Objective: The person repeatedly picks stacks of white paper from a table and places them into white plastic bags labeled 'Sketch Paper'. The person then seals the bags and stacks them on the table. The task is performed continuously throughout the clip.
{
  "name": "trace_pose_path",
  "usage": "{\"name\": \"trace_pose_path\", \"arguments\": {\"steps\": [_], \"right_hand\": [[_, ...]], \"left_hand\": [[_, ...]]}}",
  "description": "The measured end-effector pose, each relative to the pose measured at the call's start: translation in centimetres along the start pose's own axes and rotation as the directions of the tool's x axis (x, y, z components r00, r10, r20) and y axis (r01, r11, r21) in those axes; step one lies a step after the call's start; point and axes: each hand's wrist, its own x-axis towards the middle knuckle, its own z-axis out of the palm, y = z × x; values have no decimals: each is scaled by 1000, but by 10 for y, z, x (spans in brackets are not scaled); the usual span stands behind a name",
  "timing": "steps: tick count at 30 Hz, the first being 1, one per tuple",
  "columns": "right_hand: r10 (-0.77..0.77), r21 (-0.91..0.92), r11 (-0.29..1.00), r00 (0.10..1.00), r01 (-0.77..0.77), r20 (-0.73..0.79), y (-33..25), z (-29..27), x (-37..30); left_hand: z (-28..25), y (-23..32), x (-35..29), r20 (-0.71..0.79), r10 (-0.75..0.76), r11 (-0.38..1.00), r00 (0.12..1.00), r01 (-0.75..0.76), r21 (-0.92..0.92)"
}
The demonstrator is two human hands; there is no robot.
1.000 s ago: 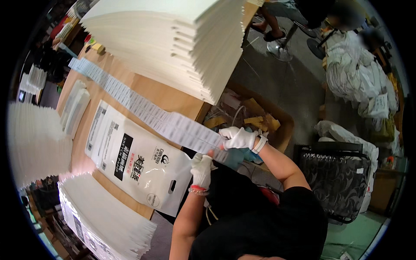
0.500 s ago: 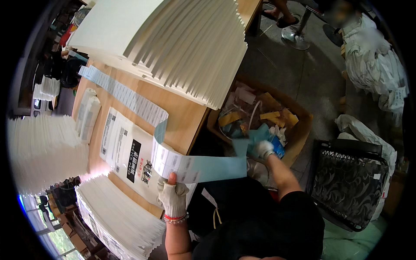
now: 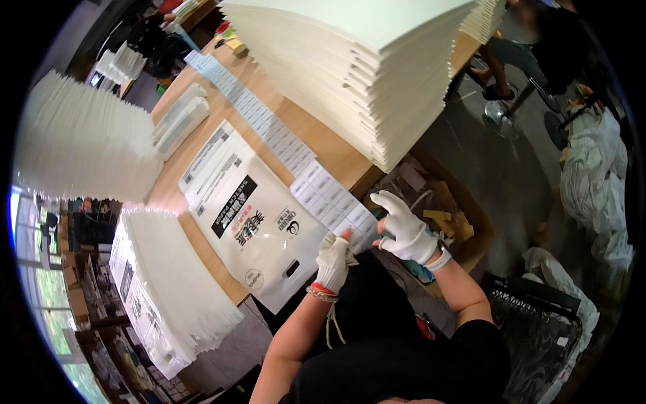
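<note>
Though hemmed in by stacks, in plain view across the wooden table (image 3: 316,131): a long white strip of labels (image 3: 282,141), from the upper left of the frame down to its centre. At upper centre, close along the strip's right side, a tall cream stack of sheets (image 3: 397,81); at left, a high white stack (image 3: 81,141); at lower left, a plastic-wrapped stack (image 3: 168,283). Just left of the strip, flat on the table, a white printed bag (image 3: 266,246), with slim white packets (image 3: 182,121) above it in the frame. Right of centre, past the table edge, a cardboard box (image 3: 481,232) of scraps, partly behind the right hand (image 3: 407,232). At lower right, a dark patterned chair (image 3: 538,323); at upper right, a seated person (image 3: 555,50).

Long axis of the strip on a diagonal, upper left to lower right, printed side up, near end toward the lap. Close to that end, thumb on top: left hand (image 3: 332,259), white-gloved, pinching the labels. Right hand just beside the end, also gloved, released, fingers spread; contact with the strip impossible to tell.
</note>
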Motion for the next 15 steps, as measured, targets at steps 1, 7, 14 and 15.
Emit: {"name": "trace_pose_path", "arguments": {"steps": [1,7,14,15], "right_hand": [[-138,-146,979,990,139,19,-3,3,3],[-98,-122,987,994,104,52,4,22,-10],[-152,-226,963,988,147,-4,-5,25,-12],[-156,-234,961,988,146,-24,-9,25,-13]], "left_hand": [[-1,-1,-1,-36,-23,1000,999,24,11],[-7,-1,-12,-33,-100,989,994,103,104],[-8,-1,-8,-13,-167,970,986,166,180],[-11,-5,-3,-4,-199,963,980,197,186]]}}
